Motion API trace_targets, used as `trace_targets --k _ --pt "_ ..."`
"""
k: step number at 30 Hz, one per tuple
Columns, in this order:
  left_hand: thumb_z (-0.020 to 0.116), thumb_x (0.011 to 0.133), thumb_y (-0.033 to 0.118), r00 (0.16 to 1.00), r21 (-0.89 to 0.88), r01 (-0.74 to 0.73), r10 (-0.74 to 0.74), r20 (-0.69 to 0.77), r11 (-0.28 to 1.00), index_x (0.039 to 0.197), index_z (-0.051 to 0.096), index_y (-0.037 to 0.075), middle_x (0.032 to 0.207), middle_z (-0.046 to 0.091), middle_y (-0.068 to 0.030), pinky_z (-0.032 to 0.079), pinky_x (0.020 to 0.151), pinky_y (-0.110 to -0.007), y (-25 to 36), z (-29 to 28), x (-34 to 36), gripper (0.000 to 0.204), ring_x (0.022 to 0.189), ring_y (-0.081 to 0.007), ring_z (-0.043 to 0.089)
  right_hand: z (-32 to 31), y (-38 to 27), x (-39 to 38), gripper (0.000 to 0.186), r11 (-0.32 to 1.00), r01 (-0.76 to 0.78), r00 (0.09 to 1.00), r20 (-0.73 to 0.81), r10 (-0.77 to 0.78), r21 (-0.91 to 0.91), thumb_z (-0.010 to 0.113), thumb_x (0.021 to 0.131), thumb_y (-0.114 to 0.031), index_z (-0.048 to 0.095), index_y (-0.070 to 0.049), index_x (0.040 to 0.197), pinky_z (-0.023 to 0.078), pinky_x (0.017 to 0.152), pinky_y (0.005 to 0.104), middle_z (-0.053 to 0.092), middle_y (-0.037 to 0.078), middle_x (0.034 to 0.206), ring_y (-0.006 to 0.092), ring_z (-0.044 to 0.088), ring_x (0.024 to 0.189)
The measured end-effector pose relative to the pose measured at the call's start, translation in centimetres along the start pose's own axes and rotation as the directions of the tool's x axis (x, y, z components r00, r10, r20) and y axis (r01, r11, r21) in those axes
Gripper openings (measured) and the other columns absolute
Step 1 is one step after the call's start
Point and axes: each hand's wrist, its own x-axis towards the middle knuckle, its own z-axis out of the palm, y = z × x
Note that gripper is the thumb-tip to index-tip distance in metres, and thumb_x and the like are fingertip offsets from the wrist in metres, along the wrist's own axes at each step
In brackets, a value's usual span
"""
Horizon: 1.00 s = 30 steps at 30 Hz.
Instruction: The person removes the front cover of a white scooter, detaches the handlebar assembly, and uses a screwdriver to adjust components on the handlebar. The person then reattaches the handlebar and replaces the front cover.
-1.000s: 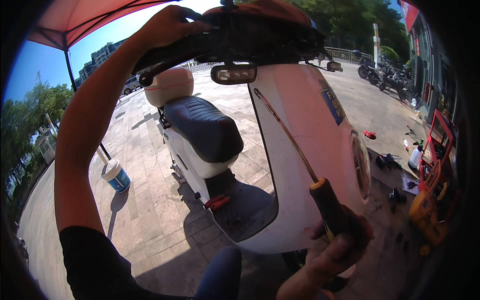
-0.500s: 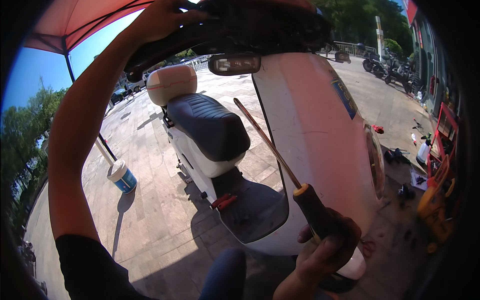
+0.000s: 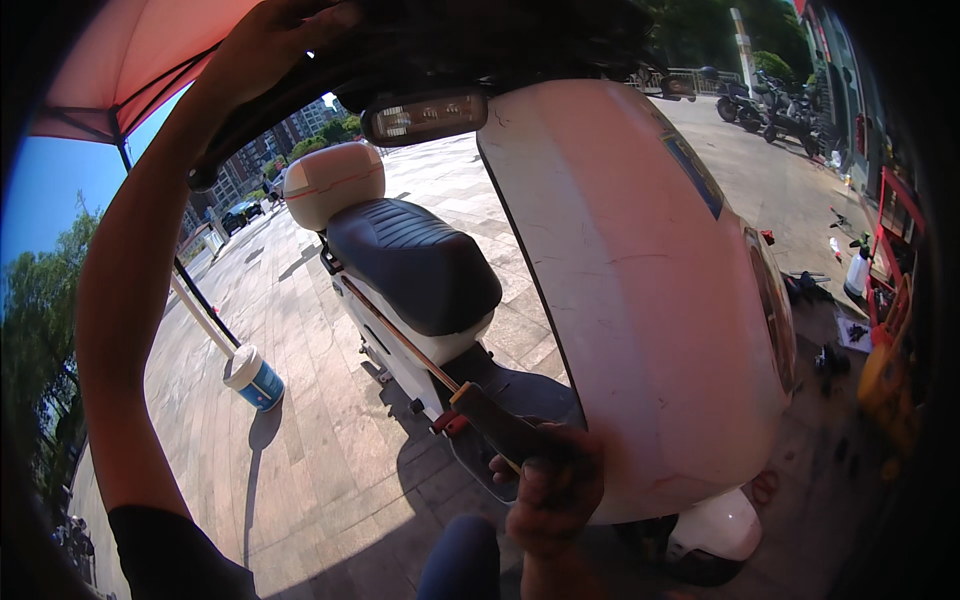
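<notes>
A screwdriver (image 3: 490, 415) with a dark and yellow handle and a long shaft is in my right hand (image 3: 560, 490), fingers wrapped round the handle. Its shaft points up and left, in front of the side of a white electric scooter (image 3: 620, 300). At the top left, my raised left hand (image 3: 285, 40) grips the dark handlebar part (image 3: 480, 45); its fingertips are lost in shade. Below that part sits a rectangular lamp (image 3: 424, 118). A red-handled tool (image 3: 450, 424) lies on the scooter's footboard (image 3: 525, 390), behind my right hand.
The scooter's black seat (image 3: 415, 260) and white top box (image 3: 335, 185) are behind. A white and blue bucket (image 3: 255, 378) stands at a canopy pole on the left. Tools, a spray bottle (image 3: 857, 272) and a red rack (image 3: 888, 215) line the right; parked scooters (image 3: 770, 110) stand beyond.
My right hand has moved left and lower with the screwdriver, turning its shaft further left. My left hand has shifted left in view. The scooter looks larger and nearer.
</notes>
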Motion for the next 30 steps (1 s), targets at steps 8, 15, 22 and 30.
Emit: trace_targets --k 8,15,22,30 --pt "0.045 0.100 0.035 0.955 0.024 -0.256 0.248 0.164 0.966 0.115 0.059 -0.001 0.100 0.065 -0.0105 0.047 0.085 -0.028 -4.1 -0.9 1.8 0.042 0.089 -0.0145 0.060 -0.4 0.7 -0.8 0.035 0.993 -0.120 0.993 -0.024 0.120 0.003 0.061 0.090 -0.022 0.045 -0.003 0.115 0.052 0.054 0.0247 0.062 0.015 0.099 0.0160 0.062 0.066" --pt "0.045 0.100 0.036 0.952 -0.062 -0.204 0.213 0.220 0.977 0.112 0.059 0.001 0.097 0.063 -0.0062 0.046 0.082 -0.027 -3.8 -0.9 1.5 0.039 0.087 -0.0113 0.057 0.3 0.1 -0.6 0.028 0.985 0.013 1.000 -0.021 -0.017 -0.174 0.056 0.092 -0.017 0.044 -0.002 0.112 0.051 0.053 0.0252 0.062 0.018 0.095 0.0166 0.062 0.063" --pt "0.045 0.100 0.036 0.963 -0.076 -0.180 0.192 0.188 0.981 0.115 0.059 0.002 0.098 0.063 -0.0046 0.045 0.082 -0.025 -3.3 -0.4 1.2 0.040 0.088 -0.0099 0.056 -0.7 -2.7 -1.0 0.031 0.997 0.053 0.998 0.030 -0.052 -0.057 0.056 0.090 -0.014 0.043 -0.001 0.115 0.052 0.057 0.0268 0.062 0.020 0.099 0.0181 0.063 0.066" --pt "0.043 0.101 0.036 0.955 0.074 -0.214 0.193 0.225 0.974 0.119 0.057 0.002 0.103 0.063 -0.0087 0.044 0.086 -0.029 -2.5 -0.5 1.1 0.041 0.092 -0.0137 0.057 -7.6 -11.3 -2.8 0.042 0.877 0.112 0.987 -0.053 -0.154 -0.468 0.050 0.095 -0.042 0.046 -0.008 0.118 0.049 0.052 0.0293 0.062 0.024 0.094 0.0190 0.056 0.052"
